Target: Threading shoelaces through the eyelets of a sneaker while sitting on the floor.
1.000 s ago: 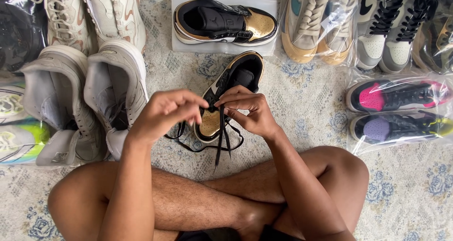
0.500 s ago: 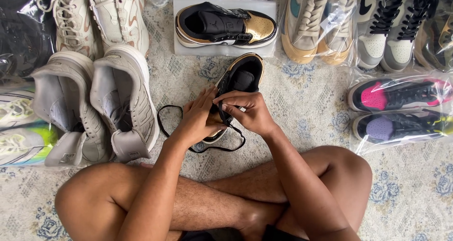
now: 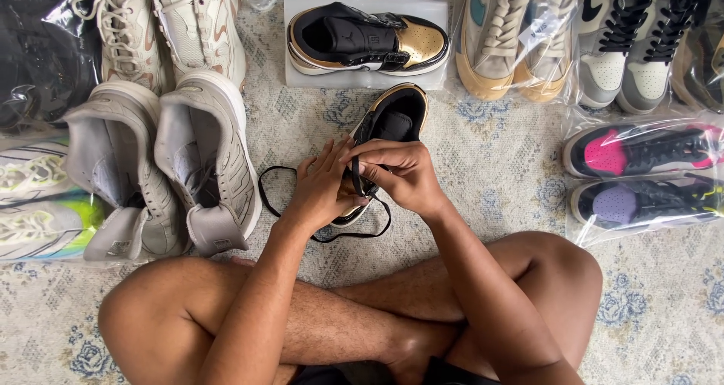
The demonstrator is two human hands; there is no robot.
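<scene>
Lacing in progress: left hand [image 3: 323, 193] spread flat against the side of the black-and-gold sneaker [image 3: 388, 128] at frame centre on the rug [image 3: 490, 174], right hand [image 3: 403, 175] pinching the black lace [image 3: 302, 204] at the eyelets. Next move probably needs the lace end fed through an eyelet and pulled snug. Count: one matching sneaker [image 3: 367, 39] on a white box top centre, two grey sneakers [image 3: 162, 166] at left.

Two hands close together in front of crossed bare legs

The left hand [image 3: 323, 193] has its fingers stretched out flat. The right hand [image 3: 400, 175] is curled, with fingertips pinched tight.
</scene>
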